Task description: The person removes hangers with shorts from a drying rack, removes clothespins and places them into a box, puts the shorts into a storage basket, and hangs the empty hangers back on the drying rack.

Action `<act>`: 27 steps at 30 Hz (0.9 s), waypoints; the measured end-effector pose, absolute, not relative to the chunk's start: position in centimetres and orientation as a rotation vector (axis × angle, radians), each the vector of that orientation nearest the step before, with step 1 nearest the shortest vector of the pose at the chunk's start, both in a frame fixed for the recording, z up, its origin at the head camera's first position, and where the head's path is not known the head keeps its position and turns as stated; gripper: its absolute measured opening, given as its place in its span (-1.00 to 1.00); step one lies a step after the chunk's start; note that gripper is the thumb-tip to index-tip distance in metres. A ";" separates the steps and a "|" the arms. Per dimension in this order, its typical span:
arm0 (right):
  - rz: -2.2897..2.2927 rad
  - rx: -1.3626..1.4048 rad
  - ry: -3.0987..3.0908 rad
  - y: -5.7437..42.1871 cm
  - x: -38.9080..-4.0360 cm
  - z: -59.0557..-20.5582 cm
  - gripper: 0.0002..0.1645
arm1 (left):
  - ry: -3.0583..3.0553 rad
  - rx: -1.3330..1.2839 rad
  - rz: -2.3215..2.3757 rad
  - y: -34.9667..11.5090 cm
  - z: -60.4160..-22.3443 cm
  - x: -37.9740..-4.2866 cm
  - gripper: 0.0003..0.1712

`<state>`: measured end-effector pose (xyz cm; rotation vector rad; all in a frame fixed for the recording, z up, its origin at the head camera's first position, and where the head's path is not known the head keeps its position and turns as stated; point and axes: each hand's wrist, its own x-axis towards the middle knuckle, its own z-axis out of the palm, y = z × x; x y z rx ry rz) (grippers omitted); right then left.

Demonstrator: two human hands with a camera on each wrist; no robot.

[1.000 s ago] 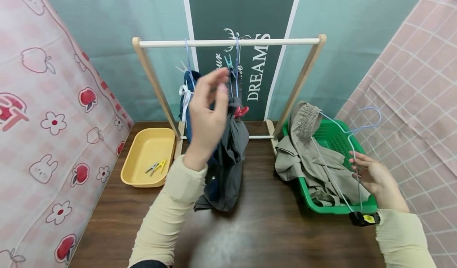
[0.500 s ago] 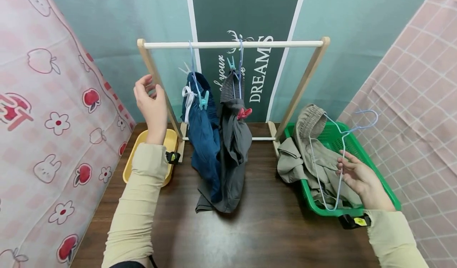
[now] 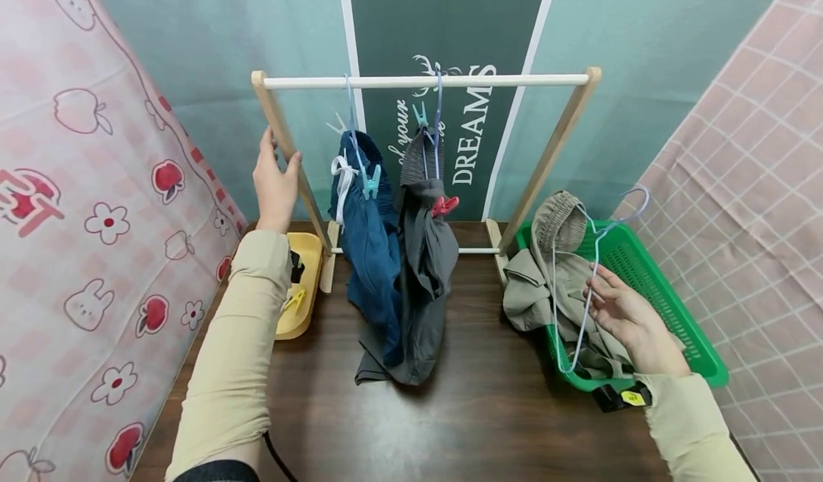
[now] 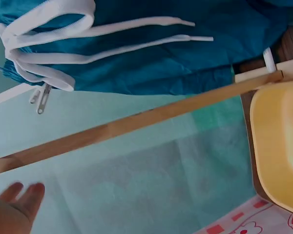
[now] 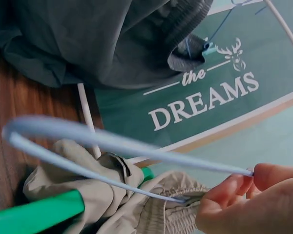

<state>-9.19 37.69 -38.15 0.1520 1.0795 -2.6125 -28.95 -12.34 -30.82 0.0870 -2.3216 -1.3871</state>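
In the head view my left hand [image 3: 276, 186] is at the left wooden post [image 3: 292, 153] of a clothes rack, fingers and thumb spread either side of it. My right hand [image 3: 633, 321] pinches a light blue wire hanger [image 3: 588, 321] by one side, seen close in the right wrist view. One end of this hanger [image 5: 136, 190] reaches into the elastic waistband of beige pants [image 3: 530, 293], which lie partly in a green basket [image 3: 681, 325]. Blue pants [image 3: 373, 253] with a white drawstring and dark grey pants [image 3: 427, 253] hang from the white rail [image 3: 514, 81].
A yellow tray [image 3: 315, 282] with yellow clips [image 3: 293, 301] stands behind my left forearm. Teal clothespins [image 3: 371, 182] and a red clothespin [image 3: 444, 206] grip the hung pants. A wooden tabletop [image 3: 489, 396] lies below, with fabric walls on three sides.
My left hand has swung left from in front of the hung pants to the left post. My right hand has shifted left with the hanger, which has turned.
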 end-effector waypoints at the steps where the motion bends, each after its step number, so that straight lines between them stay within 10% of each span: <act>1: -2.607 0.150 1.097 37.6 -9.2 -38.0 -0.61 | -2.327 0.072 -1.392 -12.4 -30.9 -29.1 -0.29; 27: -2.739 -0.246 1.156 34.4 -7.9 -33.0 -0.57 | -2.379 0.060 -1.300 -12.1 -31.8 -30.4 -0.39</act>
